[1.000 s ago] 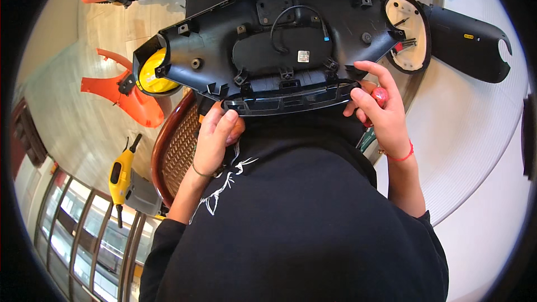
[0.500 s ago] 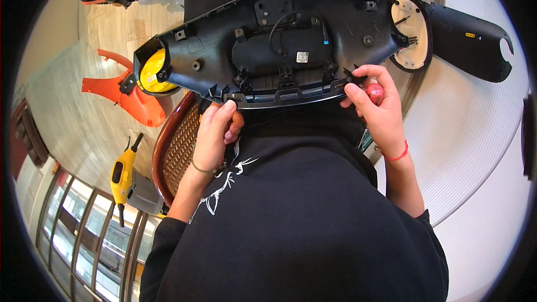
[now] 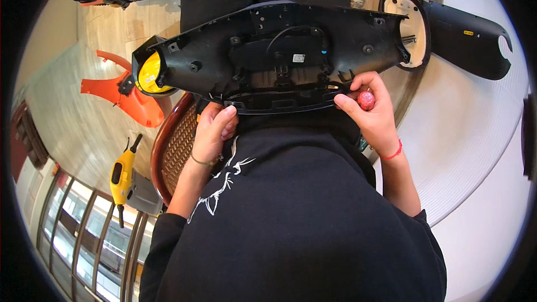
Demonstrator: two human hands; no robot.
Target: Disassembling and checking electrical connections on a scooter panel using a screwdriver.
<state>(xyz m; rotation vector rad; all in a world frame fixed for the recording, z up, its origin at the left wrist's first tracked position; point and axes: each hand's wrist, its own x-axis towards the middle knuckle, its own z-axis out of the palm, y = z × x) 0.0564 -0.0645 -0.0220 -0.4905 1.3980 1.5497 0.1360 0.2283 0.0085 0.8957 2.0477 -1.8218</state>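
A wide black plastic vehicle panel point(image 3: 210, 45) lies across my lap, its ribbed inner side toward me. Set in its middle is a black housing with a thin cable point(image 3: 299, 27) and a small white label. My left hand point(image 3: 211, 130) is closed on the near edge, left of the middle, thumb on top and fingers tucked under. At the right part of that edge, my right hand point(image 3: 373, 109) pinches the panel between thumb and index finger. A round red end point(image 3: 366, 100), perhaps of a tool handle, shows in the right hand; the rest is hidden.
A yellow round part point(image 3: 150, 74) and a cream-lined oval part point(image 3: 404, 45) sit by the panel's ends. A black cover point(image 3: 467, 39) rests on the white surface point(image 3: 470, 151) at right. Orange plastic parts point(image 3: 134, 100), a woven chair point(image 3: 173, 148) and a yellow scooter point(image 3: 122, 176) are at left.
The panel has tilted and come slightly nearer my body; its near edge hides more of the inside. My right hand has shifted a little left. Both hands keep their hold.
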